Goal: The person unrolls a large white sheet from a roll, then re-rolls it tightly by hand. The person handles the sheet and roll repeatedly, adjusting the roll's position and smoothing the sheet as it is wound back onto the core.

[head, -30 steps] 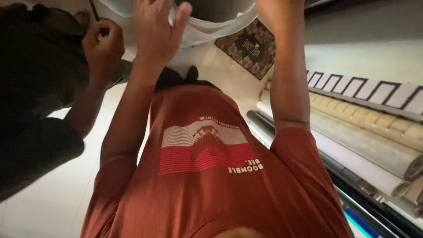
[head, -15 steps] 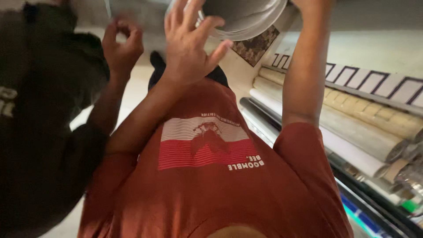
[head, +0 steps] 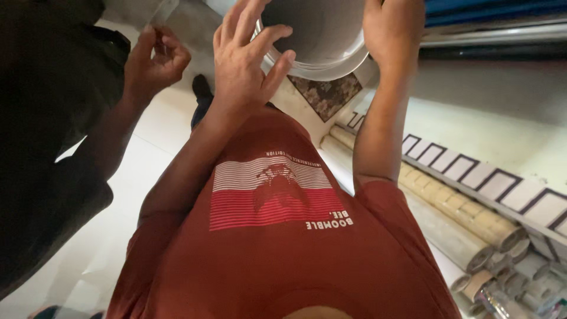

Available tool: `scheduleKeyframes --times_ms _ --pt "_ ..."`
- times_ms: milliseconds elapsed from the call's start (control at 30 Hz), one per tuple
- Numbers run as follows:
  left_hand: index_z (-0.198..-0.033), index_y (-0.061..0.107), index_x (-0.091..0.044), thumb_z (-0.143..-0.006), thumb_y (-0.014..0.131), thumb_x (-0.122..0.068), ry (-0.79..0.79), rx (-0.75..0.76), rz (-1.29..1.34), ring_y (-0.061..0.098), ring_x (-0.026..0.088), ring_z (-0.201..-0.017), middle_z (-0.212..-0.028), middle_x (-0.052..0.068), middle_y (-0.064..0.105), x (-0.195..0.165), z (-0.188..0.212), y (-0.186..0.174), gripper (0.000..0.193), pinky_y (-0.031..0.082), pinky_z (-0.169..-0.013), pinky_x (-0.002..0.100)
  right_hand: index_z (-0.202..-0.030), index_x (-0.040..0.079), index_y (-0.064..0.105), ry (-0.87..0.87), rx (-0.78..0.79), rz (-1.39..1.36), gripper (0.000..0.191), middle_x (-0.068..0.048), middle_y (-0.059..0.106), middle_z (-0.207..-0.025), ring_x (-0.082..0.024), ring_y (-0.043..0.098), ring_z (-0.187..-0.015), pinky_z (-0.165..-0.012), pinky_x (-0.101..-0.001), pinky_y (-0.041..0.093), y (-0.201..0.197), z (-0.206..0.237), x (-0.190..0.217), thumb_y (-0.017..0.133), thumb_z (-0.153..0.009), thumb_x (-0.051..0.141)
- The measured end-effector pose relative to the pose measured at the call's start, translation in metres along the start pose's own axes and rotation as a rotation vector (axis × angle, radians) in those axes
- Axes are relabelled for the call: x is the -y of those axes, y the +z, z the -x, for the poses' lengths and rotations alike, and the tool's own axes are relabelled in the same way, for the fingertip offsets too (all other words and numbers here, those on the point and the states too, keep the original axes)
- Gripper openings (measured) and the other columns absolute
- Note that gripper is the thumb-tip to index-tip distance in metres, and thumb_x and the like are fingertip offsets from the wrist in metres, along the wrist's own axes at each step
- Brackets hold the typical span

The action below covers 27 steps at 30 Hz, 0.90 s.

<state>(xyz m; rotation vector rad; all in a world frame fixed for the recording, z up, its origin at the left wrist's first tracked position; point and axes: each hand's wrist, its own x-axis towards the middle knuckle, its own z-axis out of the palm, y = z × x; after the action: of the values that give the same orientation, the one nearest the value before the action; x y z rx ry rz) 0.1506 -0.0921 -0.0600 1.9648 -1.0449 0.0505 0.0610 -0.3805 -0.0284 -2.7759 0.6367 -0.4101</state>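
Above the red shirt (head: 277,248), both hands hold the wide white roll (head: 319,35) — left hand (head: 245,59) spread on its rim, right hand (head: 393,32) gripping its side. Compared with before, the roll sits more between the hands, and the other person's hand (head: 155,62) is lower

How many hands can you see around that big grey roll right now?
3. The left hand and right hand press on either side of the large grey roll. A co-worker's hand is raised at far left, apart from it. Others may be hidden.
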Motion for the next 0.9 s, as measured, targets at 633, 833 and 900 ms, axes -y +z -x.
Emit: scheduleKeyframes --times_ms 633,833,900 --pt "-0.135 0.068 -0.013 -0.101 0.078 -0.034 0.05 0.022 0.124 0.033 0.035 -0.157 -0.169 0.012 0.037 -0.008 -0.004 -0.001 0.041 0.036 -0.123 0.055 -0.092 -0.003 0.065 -0.039 0.019 -0.026 0.027 -0.022 0.068 -0.078 -0.042 0.065 -0.071 -0.063 -0.051 0.045 -0.018 -0.013 0.006 0.071 -0.104 0.021" --pt "-0.138 0.068 -0.015 -0.105 0.078 -0.041 0.033 0.007 0.119 0.034 0.034 -0.157 -0.169 0.01 0.038 -0.011 -0.009 -0.002 0.043 0.037 -0.124 0.056 -0.091 -0.003 0.065 -0.013 0.027 -0.056 0.021 -0.022 0.068 -0.079 -0.041 0.065 -0.071 -0.062 -0.051 0.045 -0.021 -0.014 0.009 0.067 -0.101 0.016" --pt "-0.136 0.067 -0.014 -0.106 0.078 -0.042 0.034 0.014 0.107 0.034 0.035 -0.156 -0.168 0.01 0.038 -0.01 -0.009 -0.002 0.042 0.036 -0.123 0.056 -0.088 -0.003 0.062 0.083 0.074 -0.065 0.028 -0.021 0.065 -0.073 -0.039 0.065 -0.067 -0.062 -0.0499 0.044 -0.021 -0.014 0.008 0.067 -0.104 0.02"
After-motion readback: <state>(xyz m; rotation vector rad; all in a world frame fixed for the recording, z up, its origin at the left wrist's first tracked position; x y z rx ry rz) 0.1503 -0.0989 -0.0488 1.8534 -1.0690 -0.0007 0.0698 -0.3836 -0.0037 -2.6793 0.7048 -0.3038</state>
